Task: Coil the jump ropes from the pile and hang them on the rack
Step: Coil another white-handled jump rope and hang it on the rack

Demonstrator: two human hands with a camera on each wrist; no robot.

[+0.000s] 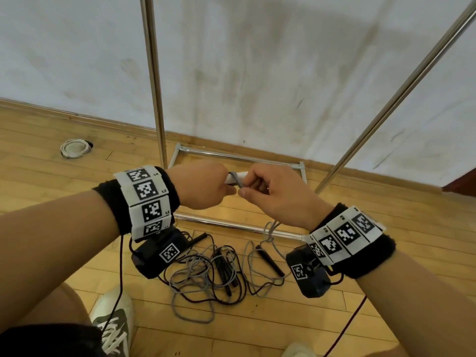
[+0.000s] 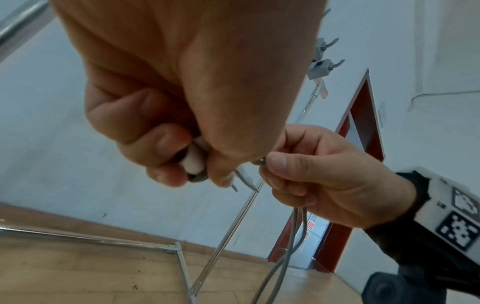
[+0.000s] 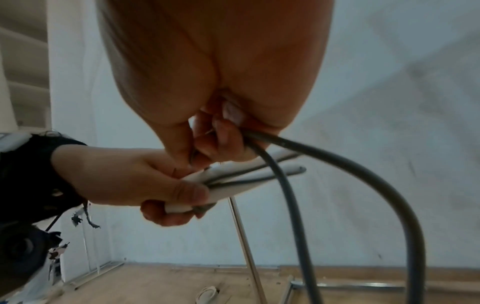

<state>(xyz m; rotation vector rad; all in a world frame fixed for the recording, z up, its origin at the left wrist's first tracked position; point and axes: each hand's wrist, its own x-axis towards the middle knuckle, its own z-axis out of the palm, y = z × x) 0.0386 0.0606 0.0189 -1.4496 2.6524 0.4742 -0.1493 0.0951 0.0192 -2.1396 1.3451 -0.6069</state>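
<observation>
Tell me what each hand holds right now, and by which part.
The left hand grips the two white handles of a jump rope, bunched together. The right hand pinches that rope's gray cord close beside the handles.

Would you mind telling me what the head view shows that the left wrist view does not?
Only the head view shows the pile of ropes on the floor and a shoe. Only the left wrist view shows grey hooks up on the rack. Both show the left hand gripping white handles and the right hand pinching grey cord.
</observation>
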